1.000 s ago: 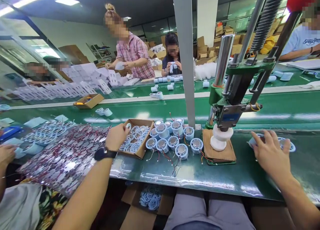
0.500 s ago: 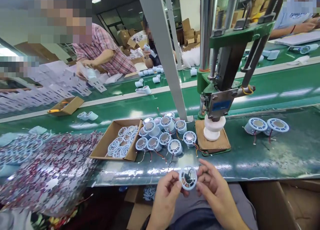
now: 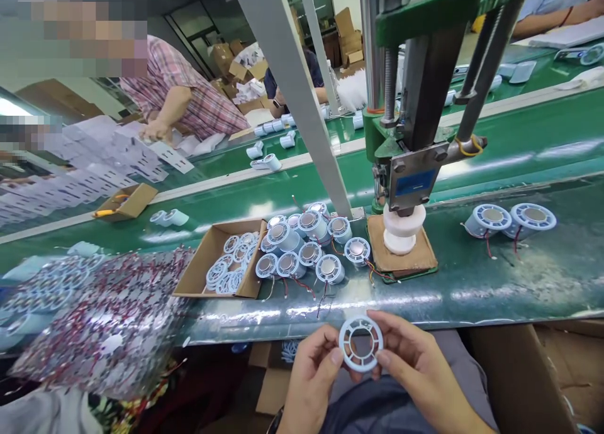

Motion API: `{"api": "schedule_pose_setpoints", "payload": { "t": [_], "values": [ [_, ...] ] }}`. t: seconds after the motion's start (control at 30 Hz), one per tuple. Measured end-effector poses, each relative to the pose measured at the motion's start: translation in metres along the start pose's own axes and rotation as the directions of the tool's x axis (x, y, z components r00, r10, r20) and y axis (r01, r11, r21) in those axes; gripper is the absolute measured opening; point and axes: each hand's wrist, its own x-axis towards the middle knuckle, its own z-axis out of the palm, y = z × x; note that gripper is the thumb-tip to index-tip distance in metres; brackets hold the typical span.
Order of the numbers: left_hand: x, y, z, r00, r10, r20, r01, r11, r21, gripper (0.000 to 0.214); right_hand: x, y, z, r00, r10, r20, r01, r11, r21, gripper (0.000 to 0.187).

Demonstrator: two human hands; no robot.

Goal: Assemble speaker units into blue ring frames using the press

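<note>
Over my lap, just in front of the bench edge, both hands pinch one pale blue plastic ring (image 3: 361,343) with spokes, held face-on to me. My left hand (image 3: 312,371) grips its left rim, my right hand (image 3: 409,361) its right rim. Beyond it on the green bench stands a cluster of several small round speaker units (image 3: 306,242) with red and black wires. A cardboard box (image 3: 201,277) of more pale blue rings (image 3: 231,264) lies to their left. A green hand press (image 3: 415,119) with a white round head (image 3: 401,228) rests on a brown pad (image 3: 419,255).
Two speaker units (image 3: 512,219) lie to the right of the press. A heap of wired metal parts (image 3: 108,314) covers the bench at left. A grey slanted post (image 3: 295,100) rises behind the cluster. A person in a plaid shirt (image 3: 198,104) works across the green conveyor (image 3: 519,151).
My left hand left the box of rings and my right hand left the two units at right. Both came together at my lap around one ring, now lifted slightly and turned face-on.
</note>
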Motion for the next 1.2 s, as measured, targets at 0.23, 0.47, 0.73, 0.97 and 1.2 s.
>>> {"api": "schedule_pose_setpoints", "payload": {
  "t": [0.23,0.47,0.73,0.97,1.2],
  "values": [
    [0.0,0.001,0.005,0.999,0.019,0.027,-0.018,0.999,-0.051,0.033,0.0,0.002,-0.001,0.999,0.037,0.003,-0.037,0.996,0.075,0.038],
    [-0.005,-0.004,0.003,0.998,0.018,-0.067,-0.026,0.993,-0.113,0.031,0.006,0.008,-0.003,0.998,0.058,0.031,-0.062,0.987,0.145,0.039],
    [-0.016,-0.002,-0.009,0.991,0.023,-0.129,-0.015,0.998,0.057,0.044,0.007,0.014,0.004,0.987,0.161,0.014,-0.161,0.973,0.166,0.044],
    [-0.03,0.006,-0.01,0.99,0.014,-0.142,0.001,0.995,0.1,0.058,-0.004,0.007,0.01,0.996,0.073,0.057,-0.075,0.997,0.03,0.036],
    [-0.031,0.012,-0.003,0.99,0.065,-0.124,-0.061,0.997,0.038,0.059,-0.011,0.006,0.001,0.991,0.099,0.096,-0.092,0.993,-0.071,0.034]
  ]
}}
